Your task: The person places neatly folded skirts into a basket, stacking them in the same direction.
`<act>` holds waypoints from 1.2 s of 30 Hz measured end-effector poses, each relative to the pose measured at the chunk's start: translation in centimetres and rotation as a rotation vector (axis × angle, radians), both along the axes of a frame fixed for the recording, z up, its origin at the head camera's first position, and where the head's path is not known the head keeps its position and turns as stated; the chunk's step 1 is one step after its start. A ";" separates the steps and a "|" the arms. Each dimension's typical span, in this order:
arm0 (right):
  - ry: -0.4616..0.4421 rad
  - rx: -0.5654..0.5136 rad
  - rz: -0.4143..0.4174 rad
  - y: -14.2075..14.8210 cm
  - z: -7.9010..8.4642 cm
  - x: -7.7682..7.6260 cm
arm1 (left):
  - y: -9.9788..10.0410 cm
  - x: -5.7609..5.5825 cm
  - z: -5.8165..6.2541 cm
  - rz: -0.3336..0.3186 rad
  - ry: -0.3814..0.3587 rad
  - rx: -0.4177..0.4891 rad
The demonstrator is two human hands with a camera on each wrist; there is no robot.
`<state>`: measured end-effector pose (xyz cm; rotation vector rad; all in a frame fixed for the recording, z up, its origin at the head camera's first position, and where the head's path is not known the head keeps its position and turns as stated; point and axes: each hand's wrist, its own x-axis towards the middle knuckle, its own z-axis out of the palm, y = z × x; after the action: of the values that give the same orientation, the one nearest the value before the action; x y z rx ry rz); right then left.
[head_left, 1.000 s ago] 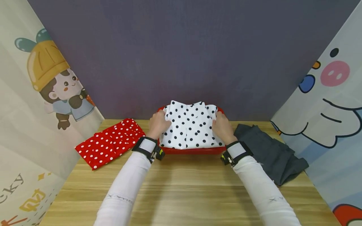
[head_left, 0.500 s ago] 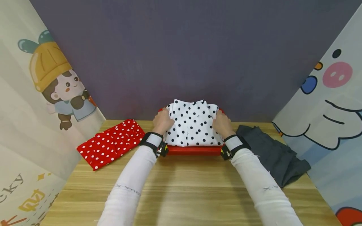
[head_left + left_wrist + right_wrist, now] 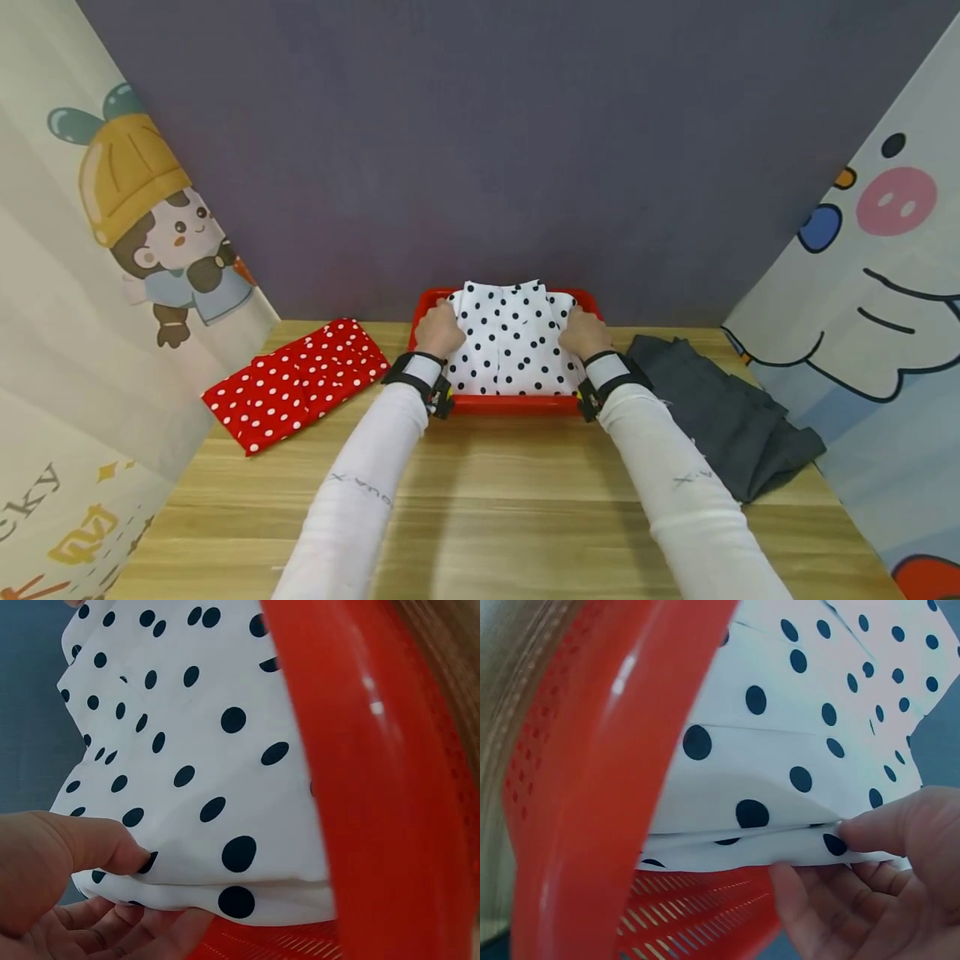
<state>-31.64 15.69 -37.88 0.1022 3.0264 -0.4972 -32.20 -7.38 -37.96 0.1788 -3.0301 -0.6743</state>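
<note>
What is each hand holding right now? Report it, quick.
Left hand: closed, holding the left side of the black-dotted white cloth.
Right hand: closed, holding the right side of the same cloth.

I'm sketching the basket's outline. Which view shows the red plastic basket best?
The head view: the red plastic basket shows there from front rim to back corners, though white black-dotted fabric covers its middle. Both wrist views show only part, close up: rim and perforated wall.
</note>
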 end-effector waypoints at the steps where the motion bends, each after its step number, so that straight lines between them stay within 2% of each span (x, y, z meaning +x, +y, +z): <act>1: -0.013 0.007 -0.006 -0.1 -0.2 -0.1 | 0.0 0.0 -0.2 -0.002 -0.011 -0.001; 8: -0.070 -0.034 -0.052 -0.6 -1.4 -0.7 | 0.1 -0.4 -1.3 -0.004 -0.044 0.000; 13: -0.075 -0.045 -0.028 -0.8 -2.3 -1.1 | 0.4 -0.9 -2.1 -0.015 -0.048 -0.029; 20: -0.155 -0.106 -0.016 -0.6 -3.3 -1.3 | 0.7 -1.5 -2.7 -0.040 -0.061 -0.069; 29: -0.250 -0.177 0.046 -0.8 -3.2 -1.1 | 1.1 -1.8 -2.8 -0.055 -0.098 -0.113; 36: -0.410 -0.230 0.124 -0.5 -2.5 -1.7 | 1.0 -1.9 -2.8 -0.123 -0.213 -0.124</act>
<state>-33.35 15.20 -40.33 0.0009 2.5414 -0.7087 -34.11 -6.43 -40.79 0.0642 -3.2977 -0.5017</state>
